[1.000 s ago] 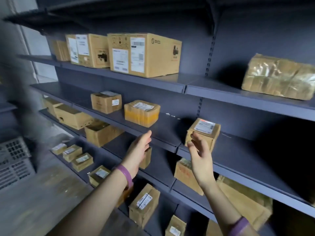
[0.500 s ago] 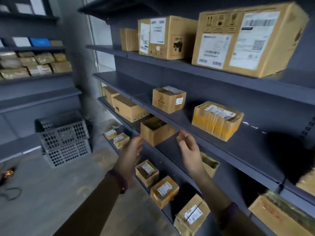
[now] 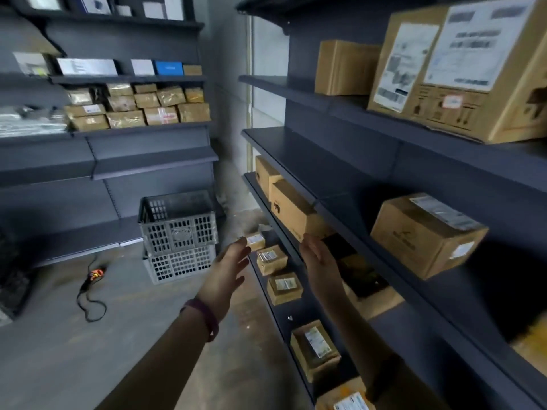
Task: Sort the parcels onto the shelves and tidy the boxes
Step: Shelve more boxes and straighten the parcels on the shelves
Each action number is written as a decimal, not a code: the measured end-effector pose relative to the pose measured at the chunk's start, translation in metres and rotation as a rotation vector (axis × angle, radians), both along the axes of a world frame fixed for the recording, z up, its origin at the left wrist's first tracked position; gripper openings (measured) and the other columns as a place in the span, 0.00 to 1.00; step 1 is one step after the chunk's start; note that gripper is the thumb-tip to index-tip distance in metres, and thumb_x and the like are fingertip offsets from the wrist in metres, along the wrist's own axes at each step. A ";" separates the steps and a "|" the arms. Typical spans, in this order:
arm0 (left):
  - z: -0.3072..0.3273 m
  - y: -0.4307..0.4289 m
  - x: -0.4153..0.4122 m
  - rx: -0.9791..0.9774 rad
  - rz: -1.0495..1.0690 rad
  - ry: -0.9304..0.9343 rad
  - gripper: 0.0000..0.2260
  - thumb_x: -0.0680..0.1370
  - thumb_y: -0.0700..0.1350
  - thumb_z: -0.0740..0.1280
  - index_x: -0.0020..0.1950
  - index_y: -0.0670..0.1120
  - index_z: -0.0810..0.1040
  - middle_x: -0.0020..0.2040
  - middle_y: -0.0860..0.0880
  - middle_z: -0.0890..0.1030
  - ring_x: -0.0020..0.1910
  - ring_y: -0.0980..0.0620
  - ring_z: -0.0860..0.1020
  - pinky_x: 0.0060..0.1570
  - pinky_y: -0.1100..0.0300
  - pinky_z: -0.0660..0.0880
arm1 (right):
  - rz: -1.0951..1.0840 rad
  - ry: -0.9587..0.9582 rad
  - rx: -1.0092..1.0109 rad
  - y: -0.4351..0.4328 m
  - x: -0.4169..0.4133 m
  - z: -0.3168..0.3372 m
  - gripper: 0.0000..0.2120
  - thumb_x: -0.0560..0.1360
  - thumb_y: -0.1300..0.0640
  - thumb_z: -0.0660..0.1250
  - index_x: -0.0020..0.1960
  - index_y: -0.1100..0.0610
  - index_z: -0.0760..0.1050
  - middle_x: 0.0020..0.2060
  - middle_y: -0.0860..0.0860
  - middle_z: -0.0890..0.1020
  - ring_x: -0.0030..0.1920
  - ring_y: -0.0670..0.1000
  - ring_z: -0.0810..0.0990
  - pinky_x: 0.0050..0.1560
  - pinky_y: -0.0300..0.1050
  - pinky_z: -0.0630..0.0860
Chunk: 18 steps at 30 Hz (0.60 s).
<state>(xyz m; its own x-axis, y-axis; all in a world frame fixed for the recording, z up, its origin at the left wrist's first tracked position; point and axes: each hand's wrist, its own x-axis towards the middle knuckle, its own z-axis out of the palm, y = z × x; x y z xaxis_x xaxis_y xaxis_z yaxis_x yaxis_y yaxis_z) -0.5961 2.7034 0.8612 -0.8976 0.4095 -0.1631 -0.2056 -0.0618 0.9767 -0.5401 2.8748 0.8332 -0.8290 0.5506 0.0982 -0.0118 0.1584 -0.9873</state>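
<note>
— Storeroom with a concrete floor [image 3: 59, 350], by the look of it. What lines the walls?

— Dark grey shelving. From the head view, the near shelving [image 3: 310, 161] runs along the right, and the far shelving [image 3: 154, 164] stands across the room on the left.

— Where are the parcels?

— On the near unit, a large labelled box [image 3: 461, 75] sits on the upper shelf with a plain box [image 3: 343, 68] beside it. One shelf lower, to the right, is a brown box [image 3: 426, 232]. Below that, a long box [image 3: 293, 214] lies at the shelf edge. Small labelled parcels [image 3: 270, 258] lie in a row on the bottom shelf. The far unit holds stacked taped parcels [image 3: 139, 106], with white and blue boxes [image 3: 167, 67] on the shelf above them.

— And the hands?

— Both are raised in front of the near unit. The left grip [image 3: 228, 270] is spread, fingers straight, holding nothing, out over the floor beside the bottom shelf. A purple wristband [image 3: 204, 318] circles that wrist. The right grip [image 3: 319, 261] is also spread and empty, its fingertips [image 3: 307, 242] close under the long box's corner. Whether they touch it, I cannot tell.

— Anything on the floor?

— Two grey crates [image 3: 177, 229], one stacked on the other, stand between the two units. A black cable with an orange end [image 3: 94, 275] lies to their left.
</note>
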 end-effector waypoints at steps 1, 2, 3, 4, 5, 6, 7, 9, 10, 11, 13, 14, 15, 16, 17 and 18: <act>0.000 0.000 -0.018 0.001 0.007 0.000 0.20 0.79 0.59 0.57 0.69 0.53 0.70 0.67 0.52 0.74 0.66 0.51 0.71 0.65 0.51 0.65 | 0.014 -0.005 0.027 0.002 -0.020 -0.002 0.04 0.80 0.54 0.62 0.52 0.46 0.74 0.39 0.36 0.76 0.39 0.25 0.76 0.37 0.21 0.70; 0.000 0.001 -0.037 0.006 0.019 -0.006 0.20 0.79 0.59 0.58 0.69 0.53 0.70 0.68 0.52 0.74 0.66 0.50 0.71 0.65 0.51 0.65 | 0.030 -0.005 0.046 0.003 -0.040 -0.003 0.05 0.81 0.54 0.62 0.55 0.49 0.75 0.43 0.35 0.75 0.41 0.24 0.75 0.38 0.19 0.68; -0.001 0.001 -0.055 0.012 0.032 -0.013 0.19 0.79 0.58 0.58 0.68 0.54 0.71 0.68 0.52 0.74 0.66 0.50 0.71 0.66 0.50 0.65 | 0.046 -0.009 0.046 0.005 -0.060 -0.007 0.08 0.81 0.53 0.61 0.59 0.51 0.75 0.47 0.36 0.75 0.44 0.24 0.75 0.40 0.18 0.68; -0.004 0.001 -0.073 0.014 0.038 -0.018 0.17 0.79 0.58 0.58 0.66 0.55 0.72 0.68 0.51 0.74 0.67 0.50 0.71 0.67 0.49 0.65 | 0.075 -0.017 0.052 0.004 -0.078 -0.008 0.12 0.81 0.52 0.60 0.63 0.54 0.74 0.52 0.39 0.76 0.50 0.27 0.75 0.44 0.19 0.68; -0.008 0.001 -0.097 0.019 0.036 -0.021 0.16 0.79 0.58 0.59 0.64 0.55 0.73 0.68 0.51 0.74 0.67 0.49 0.71 0.68 0.48 0.64 | 0.093 -0.031 0.081 0.004 -0.103 -0.012 0.16 0.81 0.51 0.60 0.66 0.56 0.72 0.57 0.42 0.76 0.55 0.32 0.74 0.48 0.21 0.67; -0.010 0.001 -0.112 0.019 0.035 -0.024 0.16 0.79 0.58 0.59 0.64 0.55 0.73 0.68 0.51 0.75 0.67 0.49 0.71 0.68 0.48 0.64 | 0.100 -0.040 0.097 0.004 -0.118 -0.014 0.18 0.81 0.50 0.59 0.67 0.56 0.72 0.60 0.45 0.75 0.59 0.36 0.73 0.50 0.22 0.66; -0.012 0.001 -0.129 0.020 0.036 -0.029 0.17 0.79 0.58 0.59 0.65 0.54 0.72 0.68 0.51 0.75 0.67 0.49 0.71 0.68 0.48 0.64 | 0.090 -0.042 0.084 0.005 -0.136 -0.019 0.15 0.81 0.50 0.60 0.64 0.54 0.73 0.60 0.46 0.75 0.57 0.35 0.74 0.49 0.23 0.67; -0.020 -0.001 -0.178 0.028 0.035 -0.041 0.19 0.79 0.58 0.59 0.67 0.52 0.72 0.68 0.51 0.75 0.67 0.49 0.71 0.68 0.49 0.65 | 0.050 -0.050 0.096 0.002 -0.182 -0.027 0.08 0.81 0.53 0.61 0.59 0.48 0.72 0.55 0.45 0.76 0.49 0.30 0.76 0.43 0.22 0.69; -0.023 -0.001 -0.203 0.030 0.034 -0.050 0.20 0.79 0.57 0.60 0.68 0.51 0.72 0.67 0.51 0.75 0.67 0.49 0.71 0.68 0.48 0.65 | 0.044 -0.042 0.194 0.001 -0.204 -0.030 0.09 0.81 0.53 0.61 0.61 0.48 0.72 0.56 0.43 0.75 0.48 0.28 0.75 0.43 0.20 0.68; -0.026 -0.001 -0.229 0.029 0.032 -0.062 0.21 0.79 0.57 0.60 0.69 0.50 0.72 0.67 0.50 0.75 0.67 0.49 0.71 0.69 0.47 0.64 | 0.047 -0.043 0.273 0.002 -0.226 -0.034 0.13 0.81 0.52 0.60 0.65 0.50 0.72 0.58 0.42 0.74 0.52 0.29 0.73 0.45 0.19 0.67; -0.030 -0.002 -0.281 0.033 0.021 -0.088 0.21 0.79 0.57 0.60 0.69 0.49 0.72 0.66 0.50 0.76 0.66 0.48 0.72 0.70 0.45 0.64 | 0.041 -0.050 0.377 0.000 -0.267 -0.035 0.19 0.82 0.50 0.59 0.71 0.52 0.68 0.62 0.42 0.72 0.60 0.37 0.70 0.50 0.21 0.64; -0.032 -0.002 -0.307 0.035 0.015 -0.103 0.20 0.79 0.56 0.60 0.68 0.50 0.73 0.66 0.49 0.76 0.66 0.48 0.73 0.70 0.44 0.64 | 0.024 -0.065 0.425 0.001 -0.288 -0.038 0.20 0.82 0.50 0.58 0.72 0.53 0.67 0.64 0.43 0.72 0.62 0.39 0.69 0.51 0.22 0.63; -0.034 -0.002 -0.330 0.037 0.010 -0.117 0.19 0.80 0.56 0.60 0.67 0.50 0.74 0.65 0.49 0.77 0.65 0.48 0.73 0.69 0.44 0.65 | 0.016 -0.095 0.486 0.001 -0.308 -0.038 0.20 0.82 0.51 0.58 0.73 0.54 0.67 0.66 0.46 0.72 0.65 0.42 0.70 0.52 0.22 0.63; -0.034 -0.002 -0.353 0.031 0.003 -0.126 0.18 0.80 0.55 0.60 0.67 0.50 0.74 0.65 0.49 0.77 0.65 0.48 0.74 0.69 0.44 0.65 | 0.010 -0.134 0.575 0.000 -0.329 -0.037 0.19 0.82 0.52 0.58 0.72 0.55 0.67 0.68 0.49 0.73 0.67 0.46 0.70 0.52 0.22 0.64; -0.034 -0.002 -0.375 0.016 -0.006 -0.129 0.18 0.80 0.55 0.60 0.66 0.50 0.75 0.64 0.49 0.78 0.65 0.48 0.74 0.68 0.46 0.66 | -0.017 -0.149 0.675 -0.001 -0.348 -0.034 0.19 0.82 0.54 0.59 0.71 0.56 0.68 0.68 0.52 0.73 0.69 0.49 0.71 0.54 0.22 0.65; -0.035 -0.002 -0.396 0.002 -0.016 -0.135 0.18 0.80 0.56 0.60 0.66 0.50 0.75 0.64 0.50 0.78 0.64 0.48 0.74 0.66 0.47 0.67 | -0.066 -0.122 0.698 -0.001 -0.367 -0.031 0.18 0.80 0.58 0.63 0.69 0.57 0.70 0.67 0.56 0.75 0.67 0.54 0.74 0.56 0.25 0.68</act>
<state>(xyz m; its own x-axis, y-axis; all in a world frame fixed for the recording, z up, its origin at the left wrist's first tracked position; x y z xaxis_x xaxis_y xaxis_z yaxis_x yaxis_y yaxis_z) -0.9918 2.7015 0.8266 -0.8611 0.4235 -0.2813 -0.3361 -0.0591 0.9400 -0.9072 2.8743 0.8023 -0.8239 0.4421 0.3545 0.1240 0.7510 -0.6486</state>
